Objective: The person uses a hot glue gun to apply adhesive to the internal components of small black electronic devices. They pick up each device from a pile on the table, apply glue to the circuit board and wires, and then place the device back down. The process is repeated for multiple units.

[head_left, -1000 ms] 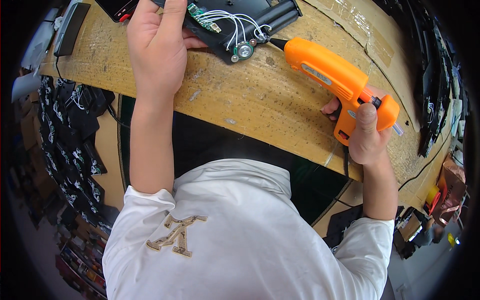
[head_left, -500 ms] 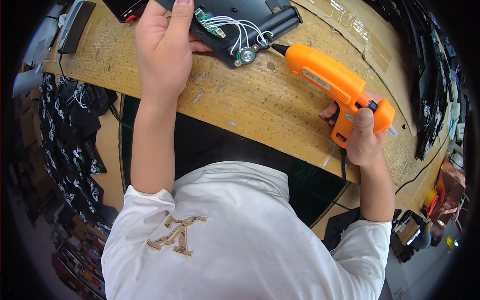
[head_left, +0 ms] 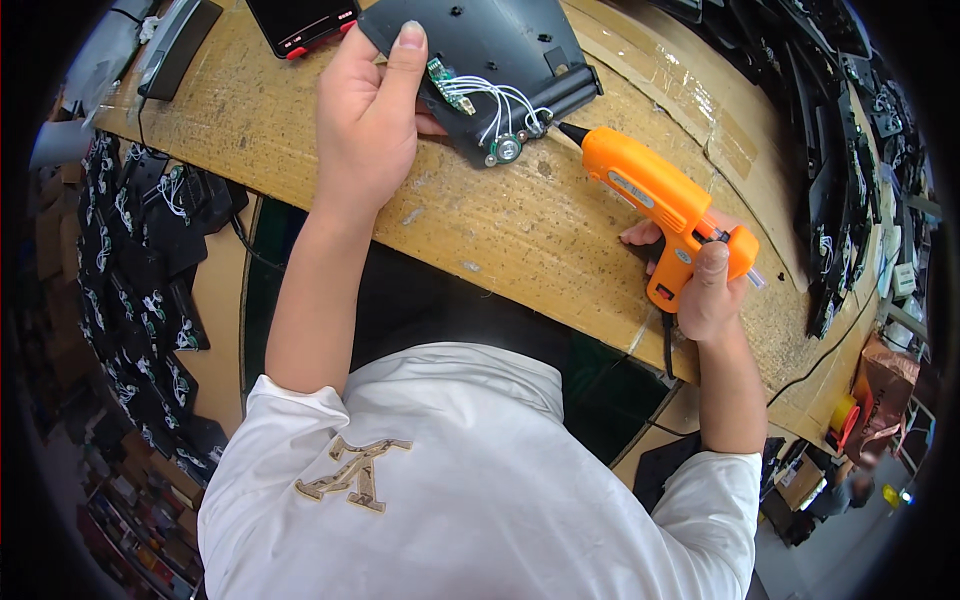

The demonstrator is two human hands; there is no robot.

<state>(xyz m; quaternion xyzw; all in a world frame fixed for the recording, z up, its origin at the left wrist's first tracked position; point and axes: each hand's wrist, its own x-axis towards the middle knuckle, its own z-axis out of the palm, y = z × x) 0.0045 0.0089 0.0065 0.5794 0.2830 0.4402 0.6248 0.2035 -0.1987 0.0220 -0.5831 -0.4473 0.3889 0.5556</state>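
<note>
My left hand grips a black plastic housing lying on the cardboard-covered bench; its thumb points up along the housing's edge. Inside the housing sit a small green circuit board, white wires and a round silver part. My right hand is closed around the handle of an orange hot glue gun. The gun's black nozzle points left and sits just right of the housing's lower corner, near the wires and the round part.
The bench top is brown cardboard with tape strips. A black device with a red edge lies at the top left. Stacks of black housings fill the floor at left, more black parts line the right.
The glue gun has moved left toward the housing, so its nozzle now sits next to the wires. My left hand keeps hold of the housing.
</note>
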